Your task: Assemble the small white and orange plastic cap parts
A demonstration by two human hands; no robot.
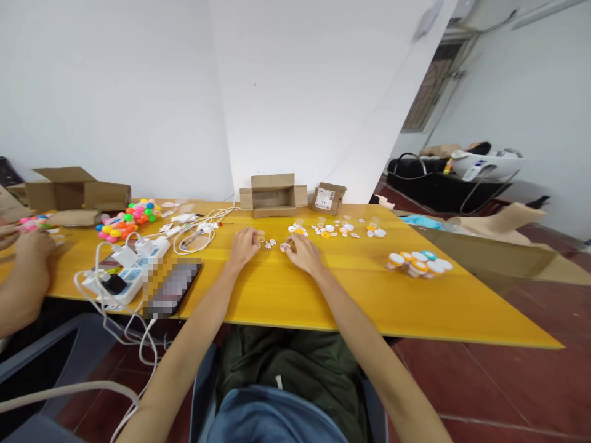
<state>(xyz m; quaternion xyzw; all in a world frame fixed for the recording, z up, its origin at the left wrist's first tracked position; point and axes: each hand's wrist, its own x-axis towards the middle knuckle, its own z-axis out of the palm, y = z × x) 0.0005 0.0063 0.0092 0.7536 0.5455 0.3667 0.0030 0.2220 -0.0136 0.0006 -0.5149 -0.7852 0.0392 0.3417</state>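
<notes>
My left hand (pixel 244 246) is on the table with its fingers curled in. A small clear plastic cup (pixel 261 235) stands at its fingertips; whether the fingers grip it or something smaller is hidden. My right hand (pixel 302 251) pinches a small round white lid (pixel 284 247) between thumb and fingers, low over the tabletop. Between both hands lie several little white pieces with dark markings (pixel 269 245). Beyond my right hand, white and orange round parts (pixel 325 234) are scattered beside clear cups (pixel 321 221).
Capped clear jars (pixel 419 264) cluster at the right. Two cardboard boxes (pixel 273 200) (pixel 329 198) stand against the wall. Left are a power strip (pixel 143 267), white cables (pixel 203 231), a phone (pixel 173 288) and colourful balls (pixel 133 216). Another person's hand (pixel 34 246) works at far left.
</notes>
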